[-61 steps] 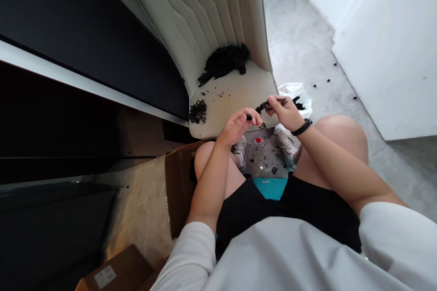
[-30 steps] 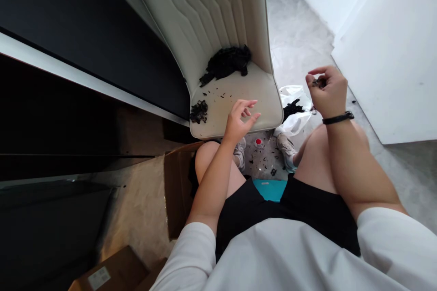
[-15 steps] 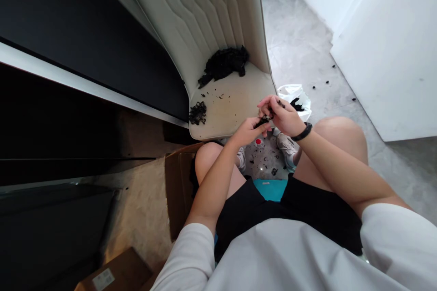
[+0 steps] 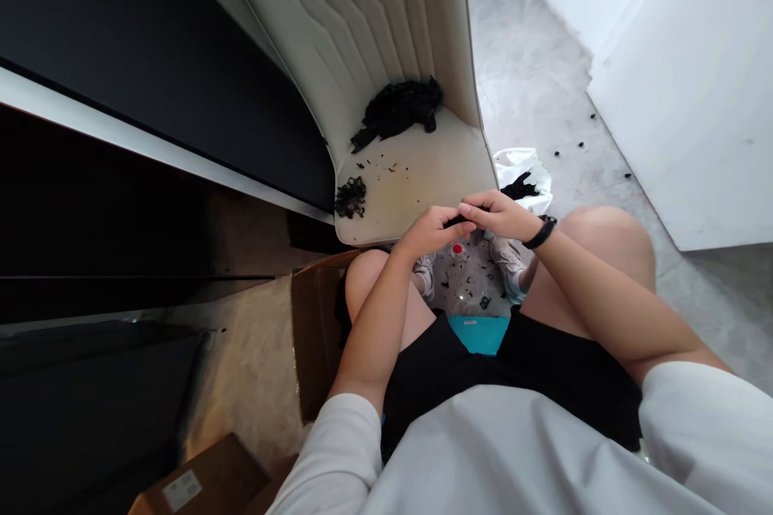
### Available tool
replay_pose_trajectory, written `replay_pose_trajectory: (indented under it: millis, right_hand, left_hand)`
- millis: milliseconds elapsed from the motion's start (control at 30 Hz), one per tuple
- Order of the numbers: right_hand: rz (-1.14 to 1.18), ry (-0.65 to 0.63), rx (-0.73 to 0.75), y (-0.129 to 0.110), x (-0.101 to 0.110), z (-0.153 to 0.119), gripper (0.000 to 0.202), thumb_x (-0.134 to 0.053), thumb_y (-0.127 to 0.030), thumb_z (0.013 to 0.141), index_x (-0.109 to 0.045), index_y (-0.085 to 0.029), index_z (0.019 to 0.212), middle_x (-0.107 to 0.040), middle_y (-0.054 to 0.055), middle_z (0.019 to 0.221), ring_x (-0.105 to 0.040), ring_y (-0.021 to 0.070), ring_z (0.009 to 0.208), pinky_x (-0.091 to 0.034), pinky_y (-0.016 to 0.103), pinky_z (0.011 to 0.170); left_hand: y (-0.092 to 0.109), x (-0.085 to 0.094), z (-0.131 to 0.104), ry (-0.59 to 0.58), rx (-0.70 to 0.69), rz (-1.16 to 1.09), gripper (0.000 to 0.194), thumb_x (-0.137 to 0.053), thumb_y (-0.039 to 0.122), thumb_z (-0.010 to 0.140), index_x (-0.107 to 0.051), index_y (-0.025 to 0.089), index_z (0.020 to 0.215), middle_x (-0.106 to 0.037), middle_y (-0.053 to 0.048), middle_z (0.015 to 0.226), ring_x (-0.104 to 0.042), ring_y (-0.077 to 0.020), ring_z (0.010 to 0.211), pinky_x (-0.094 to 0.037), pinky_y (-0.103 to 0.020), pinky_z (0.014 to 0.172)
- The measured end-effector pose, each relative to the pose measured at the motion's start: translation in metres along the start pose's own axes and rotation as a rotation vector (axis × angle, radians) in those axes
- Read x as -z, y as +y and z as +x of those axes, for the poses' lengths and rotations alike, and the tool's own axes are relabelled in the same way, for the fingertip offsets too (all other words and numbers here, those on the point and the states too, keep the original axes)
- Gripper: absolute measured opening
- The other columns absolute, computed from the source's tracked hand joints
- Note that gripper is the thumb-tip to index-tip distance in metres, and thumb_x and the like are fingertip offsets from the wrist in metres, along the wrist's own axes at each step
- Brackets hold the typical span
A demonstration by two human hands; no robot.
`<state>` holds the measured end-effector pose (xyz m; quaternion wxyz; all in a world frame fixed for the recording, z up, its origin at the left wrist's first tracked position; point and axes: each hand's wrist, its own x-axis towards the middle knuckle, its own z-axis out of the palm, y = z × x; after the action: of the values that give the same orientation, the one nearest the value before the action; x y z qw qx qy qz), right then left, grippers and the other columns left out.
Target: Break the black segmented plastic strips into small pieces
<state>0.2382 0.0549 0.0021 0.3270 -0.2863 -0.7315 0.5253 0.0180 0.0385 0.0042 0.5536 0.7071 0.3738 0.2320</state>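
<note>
My left hand is closed on a thin black rubbery-looking piece, mostly hidden by the fingers. My right hand, with a black band on its wrist, pinches the same piece from the other side, fingertips meeting the left ones. Both hands are just over the front edge of a cream padded chair. On its seat lie a large heap of black sheet-like pieces against the backrest and a small tangle of curly black scraps at the left corner.
Right of the chair stands a white plastic bag with black pieces in it. Black crumbs and a red round thing lie between my shoes. A cardboard box is by my left knee, a white panel at right.
My right hand has come down and closed in against my left. The dark strands that showed between the fingers are now mostly covered. The heaps on the chair look the same.
</note>
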Motion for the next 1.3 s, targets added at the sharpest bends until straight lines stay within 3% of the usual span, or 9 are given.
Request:
replay_pose_trajectory:
  millis: [200, 367, 500, 600, 700, 900, 967, 1133, 1300]
  right_hand:
    - [-0.002, 0.085, 0.024, -0.001, -0.008, 0.000, 0.067, -0.062, -0.077, 0.106, -0.065, -0.021, 0.070, -0.066, 0.001, 0.067, -0.054, 0.0151, 0.063, -0.041, 0.031, 0.062]
    - [0.190, 0.189, -0.021, -0.001, -0.017, -0.001, 0.070, -0.060, -0.085, 0.103, -0.056, -0.024, 0.069, -0.053, -0.002, 0.061, -0.045, 0.0147, 0.058, -0.037, 0.032, 0.056]
    - [0.249, 0.217, -0.038, -0.002, -0.018, -0.001, 0.072, -0.059, -0.089, 0.101, -0.054, -0.025, 0.068, -0.056, 0.000, 0.063, -0.046, 0.0154, 0.058, -0.039, 0.033, 0.057]
    - [0.177, 0.232, -0.026, -0.004, -0.018, -0.001, 0.073, -0.060, -0.088, 0.102, -0.054, -0.024, 0.066, -0.054, 0.000, 0.062, -0.045, 0.0145, 0.058, -0.037, 0.033, 0.058]
    - [0.118, 0.291, -0.039, -0.005, -0.019, 0.000, 0.074, -0.057, -0.088, 0.104, -0.053, -0.024, 0.066, -0.052, -0.001, 0.060, -0.044, 0.0143, 0.057, -0.036, 0.034, 0.058]
    - [0.049, 0.378, -0.048, -0.005, -0.021, 0.003, 0.074, -0.053, -0.088, 0.105, -0.056, -0.024, 0.068, -0.057, 0.001, 0.061, -0.048, 0.0162, 0.059, -0.037, 0.035, 0.061]
    - [0.070, 0.380, -0.051, -0.005, -0.023, 0.004, 0.074, -0.054, -0.087, 0.105, -0.056, -0.024, 0.068, -0.057, 0.001, 0.061, -0.048, 0.0160, 0.059, -0.038, 0.034, 0.061]
    - [0.148, 0.312, -0.047, -0.001, -0.028, 0.003, 0.074, -0.056, -0.086, 0.105, -0.055, -0.023, 0.067, -0.054, -0.001, 0.060, -0.044, 0.0145, 0.058, -0.035, 0.033, 0.060]
    - [0.297, 0.176, -0.042, 0.008, -0.028, 0.002, 0.070, -0.061, -0.082, 0.105, -0.055, -0.023, 0.068, -0.052, -0.002, 0.061, -0.044, 0.0143, 0.059, -0.036, 0.033, 0.061]
  left_hand:
    - [0.005, -0.005, 0.002, 0.146, -0.010, -0.075, 0.077, -0.067, 0.091, 0.091, -0.066, 0.017, 0.073, -0.059, 0.000, 0.062, -0.052, -0.0113, 0.059, -0.041, -0.029, 0.061]
    - [0.004, -0.004, 0.003, 0.088, -0.065, -0.225, 0.075, -0.062, 0.093, 0.094, -0.061, 0.020, 0.075, -0.054, 0.002, 0.064, -0.049, -0.0114, 0.058, -0.042, -0.030, 0.060]
    - [0.003, 0.001, 0.001, 0.058, -0.116, -0.203, 0.066, -0.057, 0.086, 0.102, -0.066, 0.022, 0.089, -0.059, 0.000, 0.074, -0.059, -0.0154, 0.070, -0.052, -0.034, 0.073]
    - [0.001, 0.001, 0.002, 0.290, -0.178, 0.077, 0.056, -0.059, 0.078, 0.106, -0.067, 0.023, 0.101, -0.067, -0.005, 0.096, -0.065, -0.0201, 0.093, -0.054, -0.039, 0.092]
    - [-0.003, -0.004, 0.004, 0.590, -0.238, 0.379, 0.056, -0.067, 0.080, 0.100, -0.065, 0.024, 0.103, -0.061, -0.008, 0.107, -0.059, -0.0247, 0.104, -0.049, -0.043, 0.101]
    - [-0.003, -0.007, 0.008, 0.861, -0.255, 0.575, 0.058, -0.071, 0.082, 0.096, -0.066, 0.025, 0.105, -0.055, -0.010, 0.115, -0.052, -0.0293, 0.113, -0.044, -0.048, 0.110]
    - [0.000, -0.007, 0.008, 0.821, -0.238, 0.595, 0.057, -0.069, 0.081, 0.097, -0.065, 0.024, 0.093, -0.057, -0.010, 0.107, -0.052, -0.0292, 0.110, -0.045, -0.047, 0.106]
    - [0.004, -0.011, 0.006, 0.499, -0.180, 0.342, 0.071, -0.040, 0.077, 0.113, -0.055, 0.022, 0.071, -0.055, -0.003, 0.072, -0.051, -0.0204, 0.077, -0.043, -0.038, 0.078]
    - [0.001, -0.008, 0.004, 0.434, -0.052, 0.078, 0.080, -0.060, 0.094, 0.094, -0.047, 0.022, 0.063, -0.039, 0.004, 0.060, -0.037, -0.0129, 0.062, -0.029, -0.033, 0.063]
